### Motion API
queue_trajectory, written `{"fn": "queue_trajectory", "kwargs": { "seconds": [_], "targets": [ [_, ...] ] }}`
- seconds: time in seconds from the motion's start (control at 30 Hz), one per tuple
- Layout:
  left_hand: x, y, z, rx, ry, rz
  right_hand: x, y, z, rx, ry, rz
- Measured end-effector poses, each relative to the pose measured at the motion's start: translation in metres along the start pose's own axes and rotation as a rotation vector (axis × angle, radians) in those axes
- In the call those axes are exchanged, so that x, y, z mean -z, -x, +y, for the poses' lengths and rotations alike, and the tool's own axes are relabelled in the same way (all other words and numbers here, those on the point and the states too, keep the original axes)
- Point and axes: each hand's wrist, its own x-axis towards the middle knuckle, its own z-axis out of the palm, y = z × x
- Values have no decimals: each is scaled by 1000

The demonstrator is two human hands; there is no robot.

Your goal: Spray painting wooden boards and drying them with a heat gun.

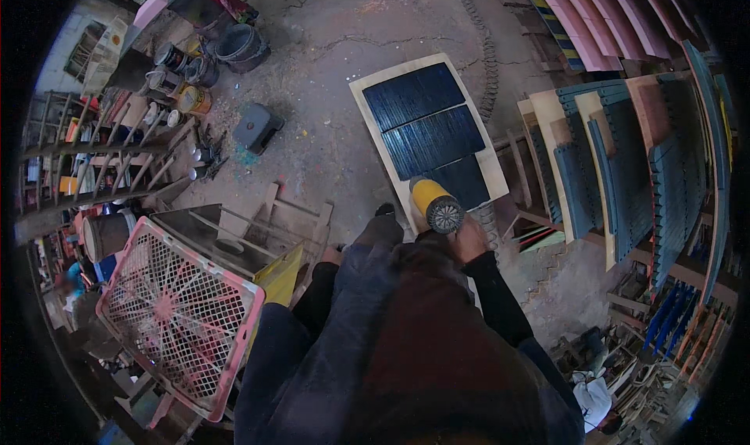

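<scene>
My right hand (469, 238) grips a yellow power tool (430, 199) with a round, dark vented rear, held over the near part of a pale board (492, 185). Three dark blue, glossy panels (424, 140) lie on that board; the tool partly covers the nearest one. My left hand (332, 254) is low beside my left leg, largely hidden, and I cannot make out its fingers or whether it holds anything.
At left stand a pink grated rack (177, 312), a grey stool (258, 126), buckets (242, 48) and wooden shelving (94, 152). Racks of blue panels (625, 179) line the right, with pink panels (598, 19) behind. People (590, 398) are at the lower right and far left.
</scene>
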Motion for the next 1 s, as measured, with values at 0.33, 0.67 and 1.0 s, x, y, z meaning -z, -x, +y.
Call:
{"fn": "queue_trajectory", "kwargs": {
  "seconds": [0.33, 0.67, 1.0],
  "targets": [
    [13, 0, -3, 109, -6, -9, 0, -25, -13, 45, -92, 133],
    [5, -16, -28, 101, -112, 8, 0, -65, -25, -138, -172, 189],
    [3, -20, -34, 60, 38, -12, 15, -81, -37, -95, -123, 144]
  ]
}}
